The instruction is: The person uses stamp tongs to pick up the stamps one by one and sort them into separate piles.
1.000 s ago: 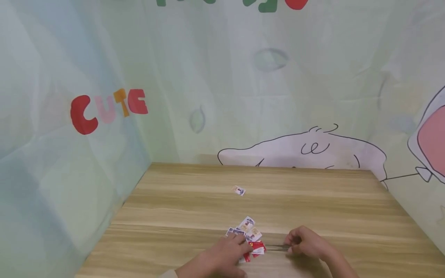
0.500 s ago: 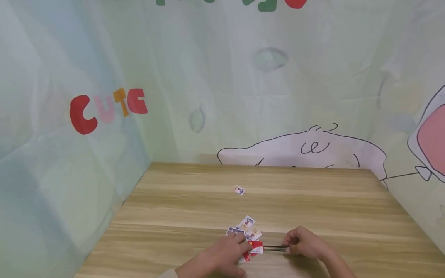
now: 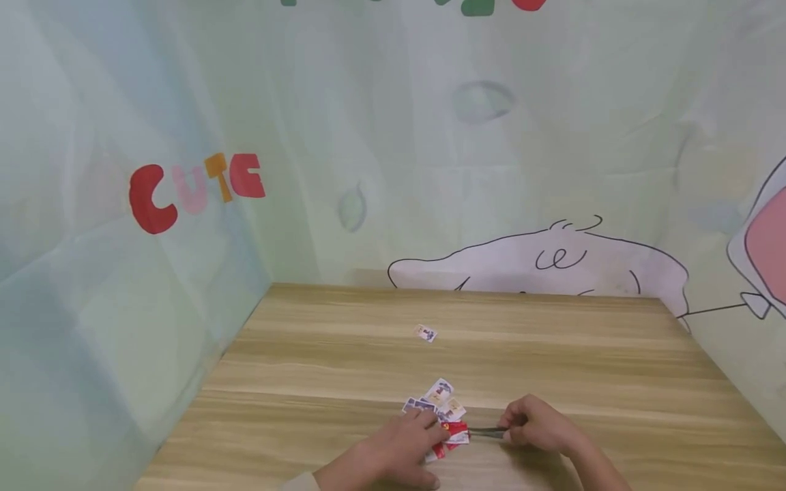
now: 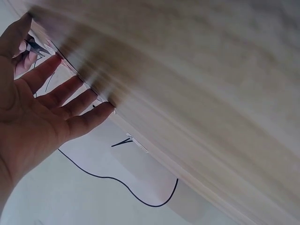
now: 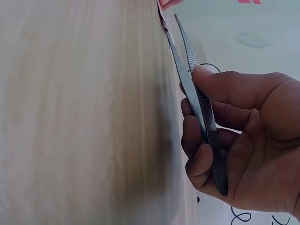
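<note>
In the head view, small printed paper stamps lie in an overlapping pile on the wooden table. My left hand rests its fingertips on the near part of the pile, partly covering it. Its fingers look fairly straight in the left wrist view. Beside those fingertips, a red and white stamp pokes out. My right hand holds metal tweezers between thumb and fingers. Their tips stand apart in the right wrist view, one of them at the paper's edge. Whether that tip lies under the stamp I cannot tell.
A single stamp lies farther back on the wooden table. Printed cloth backdrops rise behind the table and along its left and right sides.
Both hands stay nearly in place. The tweezer tips remain at the red stamp's right edge and look closer together in the head view. The head view has shifted slightly.
</note>
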Demonstrator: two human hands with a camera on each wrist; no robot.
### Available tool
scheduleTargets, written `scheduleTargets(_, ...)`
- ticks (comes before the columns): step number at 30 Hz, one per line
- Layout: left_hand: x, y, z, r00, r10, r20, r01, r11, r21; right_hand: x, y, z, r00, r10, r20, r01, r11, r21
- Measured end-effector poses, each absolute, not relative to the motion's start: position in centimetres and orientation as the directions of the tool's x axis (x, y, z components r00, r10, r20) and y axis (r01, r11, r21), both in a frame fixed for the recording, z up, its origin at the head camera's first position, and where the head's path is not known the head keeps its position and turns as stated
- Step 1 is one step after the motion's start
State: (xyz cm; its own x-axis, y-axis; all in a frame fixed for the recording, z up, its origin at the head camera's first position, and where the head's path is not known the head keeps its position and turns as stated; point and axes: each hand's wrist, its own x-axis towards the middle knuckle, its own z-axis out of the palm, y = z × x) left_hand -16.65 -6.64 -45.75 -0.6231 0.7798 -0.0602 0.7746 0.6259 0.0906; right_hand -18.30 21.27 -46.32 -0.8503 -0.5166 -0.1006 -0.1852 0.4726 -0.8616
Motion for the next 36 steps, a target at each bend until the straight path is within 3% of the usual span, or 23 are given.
scheduleTargets(36, -16.59, -6.46, -45.16, -0.627, 0.774, -0.094, 0.762, 0.633, 0.134, -18.56, 21.14, -46.3, -0.857, -0.516, -0.014, -0.292, 0.508, -0.81)
